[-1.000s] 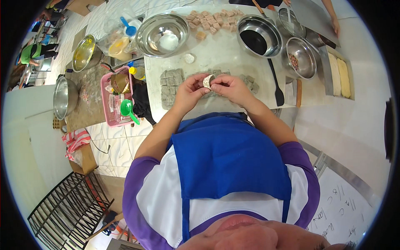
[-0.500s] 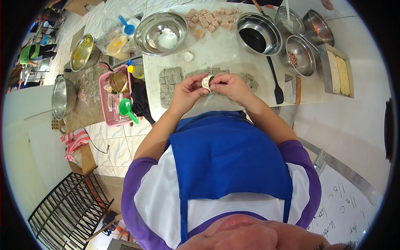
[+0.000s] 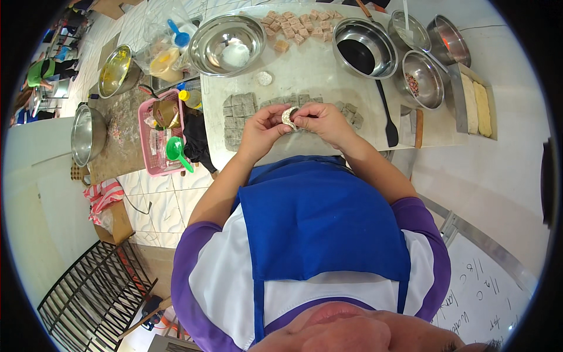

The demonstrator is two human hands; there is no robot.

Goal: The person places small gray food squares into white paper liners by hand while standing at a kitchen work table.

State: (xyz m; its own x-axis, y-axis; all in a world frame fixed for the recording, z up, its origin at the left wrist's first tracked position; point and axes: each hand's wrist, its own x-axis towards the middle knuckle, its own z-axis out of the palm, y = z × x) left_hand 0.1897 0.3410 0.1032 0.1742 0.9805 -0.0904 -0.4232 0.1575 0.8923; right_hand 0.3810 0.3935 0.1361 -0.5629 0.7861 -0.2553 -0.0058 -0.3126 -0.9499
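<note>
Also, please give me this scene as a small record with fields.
Left hand: pinches pale speckled piece
Right hand: pinches the same piece from the other side
Near hands: grey cubes in groups; pale disc farther off
Far side of table: pinkish-brown cubes; steel bowl with white contents
Right part: black spatula
Left of table: pink basket, green scoop

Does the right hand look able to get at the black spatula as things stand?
Probably yes: only low grey cubes and tabletop seem to lie between the right hand and the black spatula. That hand does hold a pale speckled piece together with the left hand, though.
</note>
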